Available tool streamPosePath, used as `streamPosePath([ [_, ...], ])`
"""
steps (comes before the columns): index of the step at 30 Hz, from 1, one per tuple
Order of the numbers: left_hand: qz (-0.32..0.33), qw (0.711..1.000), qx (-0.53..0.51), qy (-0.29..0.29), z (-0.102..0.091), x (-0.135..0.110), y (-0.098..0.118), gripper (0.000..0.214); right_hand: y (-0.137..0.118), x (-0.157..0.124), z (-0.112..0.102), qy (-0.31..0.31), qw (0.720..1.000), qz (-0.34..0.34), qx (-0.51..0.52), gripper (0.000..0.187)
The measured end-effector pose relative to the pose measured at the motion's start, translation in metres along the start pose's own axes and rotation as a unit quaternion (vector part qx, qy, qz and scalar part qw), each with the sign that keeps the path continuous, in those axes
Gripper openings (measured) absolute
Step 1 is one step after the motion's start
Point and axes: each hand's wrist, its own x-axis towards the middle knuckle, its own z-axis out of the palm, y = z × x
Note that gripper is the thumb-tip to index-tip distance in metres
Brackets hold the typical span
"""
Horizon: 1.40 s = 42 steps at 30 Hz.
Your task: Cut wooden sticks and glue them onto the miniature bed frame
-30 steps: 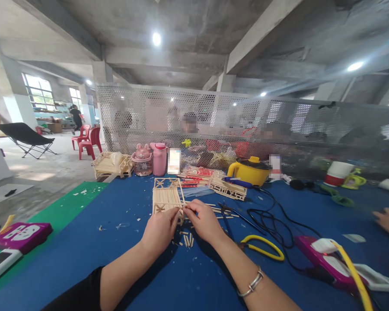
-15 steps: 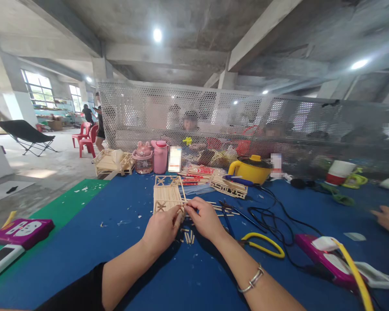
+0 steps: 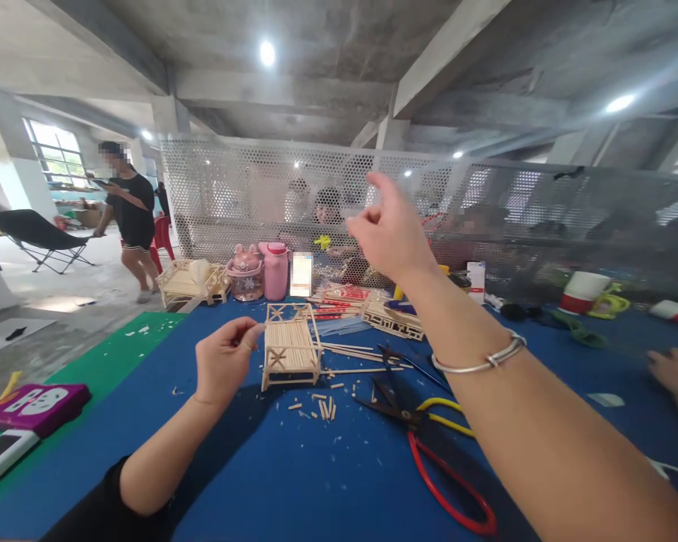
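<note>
A small bed-like model of pale wooden sticks point(image 3: 291, 342) stands upright on the blue table. Its ends carry crossed braces. My left hand point(image 3: 223, 361) is at its left side, thumb and forefinger pinched together by the corner post; whether they touch the post or hold something small, I cannot make out. High above the table is my right hand point(image 3: 392, 233), forefinger stretched out and thumb apart, with nothing visible in it. Short cut stick pieces point(image 3: 326, 409) lie before the model. Scissors point(image 3: 407, 415) with one red and one yellow handle lie spread to the right.
Longer sticks point(image 3: 353, 352) and another stick model point(image 3: 392, 316) lie behind, near pliers. A third stick model point(image 3: 192, 282), pink bottles point(image 3: 276, 271) and a lit phone point(image 3: 301, 275) line the back before a perforated metal screen point(image 3: 248, 188). Another person's hand point(image 3: 675, 376) rests far right.
My right hand has risen from the model's front corner to high above the table. My left hand has shifted left and up. A person has come into view at the back left.
</note>
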Motion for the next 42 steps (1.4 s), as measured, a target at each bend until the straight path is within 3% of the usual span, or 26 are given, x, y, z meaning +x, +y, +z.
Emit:
streamPosePath([
  [3,-0.021,1.000,-0.004,-0.006,-0.004,0.012,-0.011,0.028,0.009,-0.031,0.011,0.008,1.000,0.003,0.021,0.037],
  [8,-0.028,0.998,0.003,-0.062,-0.001,0.014,-0.017,0.028,0.053,-0.112,0.040,-0.112,0.992,0.062,0.014,0.026],
  [12,-0.057,0.995,0.010,-0.082,0.004,0.016,-0.023,0.029,0.071,-0.144,0.033,-0.199,0.975,0.096,-0.014,0.021],
  [17,-0.097,0.992,0.031,-0.076,0.003,0.022,-0.034,0.030,0.077,-0.155,0.017,-0.262,0.956,0.112,-0.068,0.024],
  [23,-0.120,0.989,0.025,-0.087,0.001,0.025,-0.041,0.035,0.084,-0.164,-0.011,-0.282,0.940,0.118,-0.150,0.019],
  [31,-0.116,0.989,0.003,-0.093,0.008,0.025,-0.045,0.025,0.101,-0.186,-0.066,-0.364,0.866,0.165,-0.301,0.018],
  [36,-0.119,0.989,0.006,-0.089,0.008,0.023,-0.043,0.028,0.106,-0.187,-0.073,-0.370,0.850,0.190,-0.323,0.020],
  [42,-0.126,0.988,0.029,-0.089,0.004,0.025,-0.048,0.032,0.097,-0.184,-0.067,-0.373,0.846,0.183,-0.334,0.018],
])
